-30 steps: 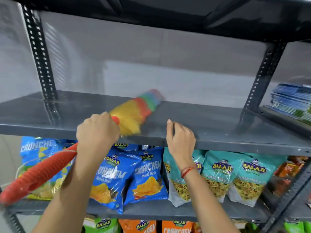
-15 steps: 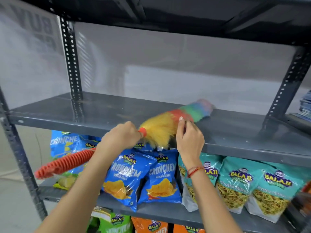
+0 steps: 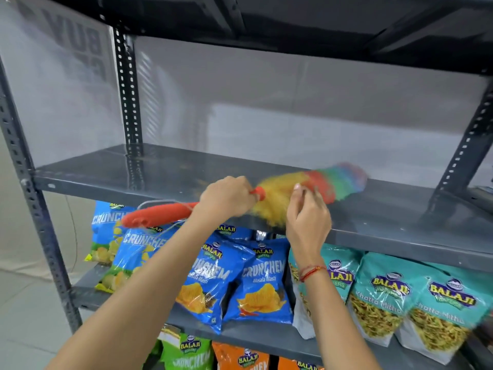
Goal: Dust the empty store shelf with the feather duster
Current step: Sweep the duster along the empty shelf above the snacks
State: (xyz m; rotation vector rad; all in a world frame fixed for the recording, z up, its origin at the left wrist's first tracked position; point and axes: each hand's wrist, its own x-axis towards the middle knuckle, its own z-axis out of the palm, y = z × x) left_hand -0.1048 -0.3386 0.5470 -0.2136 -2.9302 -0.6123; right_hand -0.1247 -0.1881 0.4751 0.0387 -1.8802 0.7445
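Note:
A feather duster [image 3: 314,188] with a yellow, red, green and blue head lies across the empty grey metal shelf [image 3: 112,169]. Its head is blurred. Its red ribbed handle [image 3: 157,216] sticks out to the left below the shelf's front edge. My left hand [image 3: 226,196] is closed around the handle just behind the head. My right hand [image 3: 306,217] is raised at the shelf's front edge, right in front of the yellow feathers, its fingers loosely curled with nothing in them.
Perforated grey uprights [image 3: 128,92] stand at the shelf's left and right [image 3: 464,153]. Another dark shelf [image 3: 293,25] hangs overhead. Blue chip bags [image 3: 264,284] and teal snack bags [image 3: 384,297] fill the shelf below. Green and orange bags [image 3: 192,351] sit lower still.
The duster head has swept rightwards along the shelf, with my left hand following. My right hand has lifted off the shelf edge. My view has shifted left.

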